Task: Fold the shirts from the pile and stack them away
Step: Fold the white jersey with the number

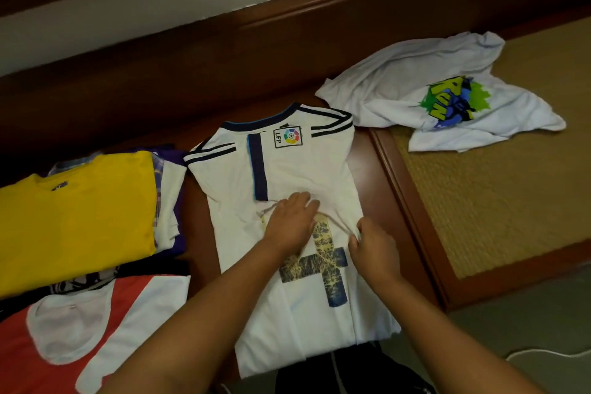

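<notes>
White football shirt (287, 176) lay centre, left hand (289, 221) pressed flat on it, right hand (372, 243) pinched its fold, crumpled white shirt (415, 99) at two o'clock

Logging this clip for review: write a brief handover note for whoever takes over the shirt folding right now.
Left hand presses flat on the white jersey; right hand pinches a fold of its fabric.
Jersey lies mid-table, sleeves tucked in, fold unfinished.
Folded yellow shirt tops the stack at left; a red-and-white shirt lies nearer.
Crumpled white printed shirt at far right is still unfolded.
</notes>
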Available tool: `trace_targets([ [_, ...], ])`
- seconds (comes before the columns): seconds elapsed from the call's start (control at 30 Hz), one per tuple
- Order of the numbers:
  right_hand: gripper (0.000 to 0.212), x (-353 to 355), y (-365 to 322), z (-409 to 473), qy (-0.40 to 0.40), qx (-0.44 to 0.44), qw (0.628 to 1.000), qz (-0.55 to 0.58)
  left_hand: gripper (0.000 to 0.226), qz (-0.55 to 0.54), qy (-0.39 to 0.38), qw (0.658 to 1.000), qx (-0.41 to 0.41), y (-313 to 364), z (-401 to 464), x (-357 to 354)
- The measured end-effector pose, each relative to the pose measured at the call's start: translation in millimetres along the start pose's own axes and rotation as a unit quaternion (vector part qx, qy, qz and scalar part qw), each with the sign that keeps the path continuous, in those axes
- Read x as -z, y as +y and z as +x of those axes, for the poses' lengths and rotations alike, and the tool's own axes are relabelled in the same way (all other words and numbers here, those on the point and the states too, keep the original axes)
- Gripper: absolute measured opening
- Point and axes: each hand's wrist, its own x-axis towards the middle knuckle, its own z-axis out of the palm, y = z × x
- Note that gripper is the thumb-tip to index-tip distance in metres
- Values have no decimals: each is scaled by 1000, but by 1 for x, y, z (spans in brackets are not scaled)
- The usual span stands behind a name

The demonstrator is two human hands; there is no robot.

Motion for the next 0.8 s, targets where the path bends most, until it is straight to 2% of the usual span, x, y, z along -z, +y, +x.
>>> trace_targets([
  [0.13,13,7,-1,-3,5,-7,1000,-16,35,-6,5,998,57,5,6,0],
  [0.3,15,11,20,-23,18,-11,997,80,33,-3,6,998,57,12,5,1],
  [0.33,13,10,26,-29,16,-31,993,108,32,3,15,998,61,16,3,2],
  [0.4,14,7,35,-41,5,-81,984,156,25,-32,83,992,94,31,-4,4],
  [0.47,20,7,42,-49,-18,-115,975,188,14,-169,116,961,186,58,-16,5],
  [0.53,22,7,43,-49,-35,-117,971,203,24,-287,56,910,295,87,-23,-2],
  [0.57,20,8,43,-47,-41,-116,970,210,28,-306,32,893,329,98,-25,-7],
  [0.67,14,10,40,-35,-49,-133,961,237,28,-341,12,863,374,117,-25,-18],
  [0.8,11,13,39,-21,-91,-181,932,301,13,-416,11,829,372,127,-16,-17],
])
